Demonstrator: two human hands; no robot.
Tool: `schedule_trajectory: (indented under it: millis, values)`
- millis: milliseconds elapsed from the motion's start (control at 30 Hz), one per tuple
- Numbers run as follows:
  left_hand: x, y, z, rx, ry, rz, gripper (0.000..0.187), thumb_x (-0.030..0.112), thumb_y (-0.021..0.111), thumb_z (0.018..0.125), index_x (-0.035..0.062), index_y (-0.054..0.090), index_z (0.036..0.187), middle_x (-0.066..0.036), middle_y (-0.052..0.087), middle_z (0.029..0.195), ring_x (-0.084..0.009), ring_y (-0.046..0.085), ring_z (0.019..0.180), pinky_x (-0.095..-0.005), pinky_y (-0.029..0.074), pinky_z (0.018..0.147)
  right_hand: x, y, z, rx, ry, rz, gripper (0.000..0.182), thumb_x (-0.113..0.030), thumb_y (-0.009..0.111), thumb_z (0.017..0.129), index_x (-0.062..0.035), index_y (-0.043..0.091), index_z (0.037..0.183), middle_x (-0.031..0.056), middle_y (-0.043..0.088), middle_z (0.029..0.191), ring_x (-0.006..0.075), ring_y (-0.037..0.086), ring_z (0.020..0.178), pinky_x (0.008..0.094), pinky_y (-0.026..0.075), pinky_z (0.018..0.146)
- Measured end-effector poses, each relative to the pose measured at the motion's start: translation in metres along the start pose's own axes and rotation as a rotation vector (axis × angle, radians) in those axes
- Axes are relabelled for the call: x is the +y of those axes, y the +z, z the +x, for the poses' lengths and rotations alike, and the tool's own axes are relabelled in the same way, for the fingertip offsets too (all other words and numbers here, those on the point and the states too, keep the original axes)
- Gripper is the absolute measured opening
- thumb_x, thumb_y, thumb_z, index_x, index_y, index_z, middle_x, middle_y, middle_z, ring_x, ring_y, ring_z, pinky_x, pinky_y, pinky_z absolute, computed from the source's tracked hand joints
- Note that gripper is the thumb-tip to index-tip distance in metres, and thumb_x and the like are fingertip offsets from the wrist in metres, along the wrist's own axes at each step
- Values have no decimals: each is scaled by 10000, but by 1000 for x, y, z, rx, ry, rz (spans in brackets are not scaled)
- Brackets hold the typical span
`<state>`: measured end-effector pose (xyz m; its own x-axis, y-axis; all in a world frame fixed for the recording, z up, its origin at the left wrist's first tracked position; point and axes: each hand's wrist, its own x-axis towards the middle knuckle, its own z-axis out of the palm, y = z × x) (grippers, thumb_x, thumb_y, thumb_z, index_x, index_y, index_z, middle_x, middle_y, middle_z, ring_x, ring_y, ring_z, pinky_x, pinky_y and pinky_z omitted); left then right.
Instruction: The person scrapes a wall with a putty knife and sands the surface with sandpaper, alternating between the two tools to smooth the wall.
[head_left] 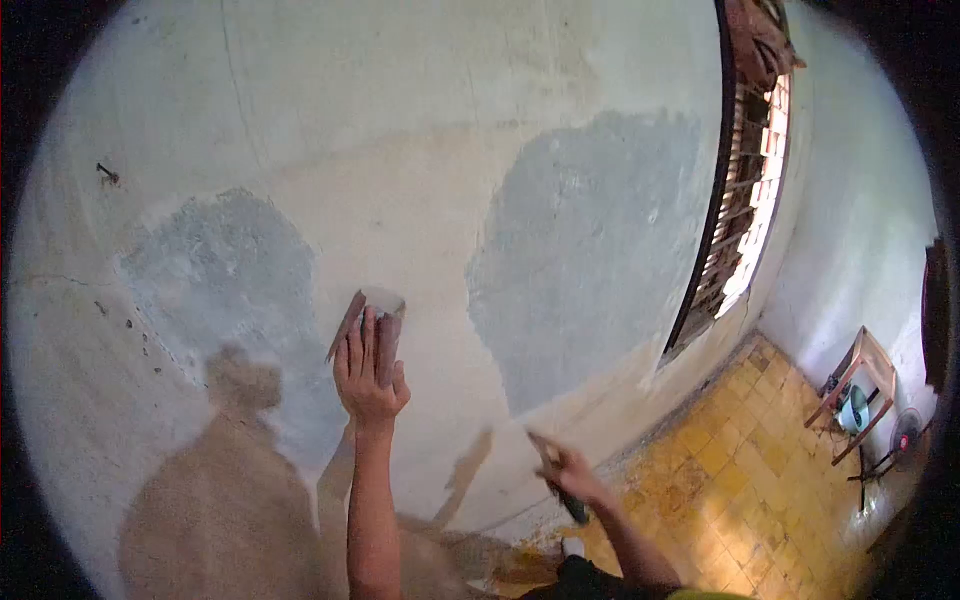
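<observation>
My left hand (370, 375) is raised against the wall (400, 210), its fingers laid over a folded, curled sheet of brown sandpaper (388, 350). The sheet's pale underside shows above the fingertips. Lower and to the right, my right hand (570, 473) is closed around a scraper (574, 508) with a dark handle, its flat blade pointing up and left. That scraper is held away from the sheet. Two rough grey patches mark the wall: a smaller patch (225, 260) left of my left hand and a larger patch (590, 240) to its right.
A nail (107, 172) sticks out of the wall at upper left. On the right is a barred window (735, 190). A wooden stool (868, 360), a light green basin (854, 410) and a fan (907, 430) stand on the yellow tiled floor (710, 480).
</observation>
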<state>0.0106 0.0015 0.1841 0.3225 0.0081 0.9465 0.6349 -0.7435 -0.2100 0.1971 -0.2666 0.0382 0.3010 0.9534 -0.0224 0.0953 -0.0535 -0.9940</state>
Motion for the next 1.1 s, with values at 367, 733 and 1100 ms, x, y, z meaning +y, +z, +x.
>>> schedule_trajectory:
  millis: [367, 733, 1100]
  values:
    - [3, -4, 3, -36, -27, -104, 562, 358, 228, 1038, 22, 412, 1450, -144, 432, 1489, -366, 371, 1388, -514, 276, 1124, 274, -30, -211, 246, 616, 1877, 204, -150, 445, 965, 15, 485, 852, 135, 521, 763, 170, 427, 527, 279, 430, 452]
    - [10, -20, 61, -14, 12, -64, 521, 306, 293, 1024, 36, 411, 1454, -136, 416, 1504, -349, 357, 1401, -503, 266, 1130, 97, -32, -73, 178, 474, 316, 425, -245, 576, 974, -121, 494, 1373, 14, 541, 664, 114, 490, 507, 292, 426, 447]
    - [3, -12, 119, 12, 70, 13, 514, 214, 437, 939, 71, 454, 1433, -83, 394, 1528, -301, 352, 1412, -483, 276, 1142, -192, 12, 82, 577, -619, -715, 554, -131, 574, 954, -245, 418, 1474, 169, 525, 713, 306, 564, 580, 411, 479, 526]
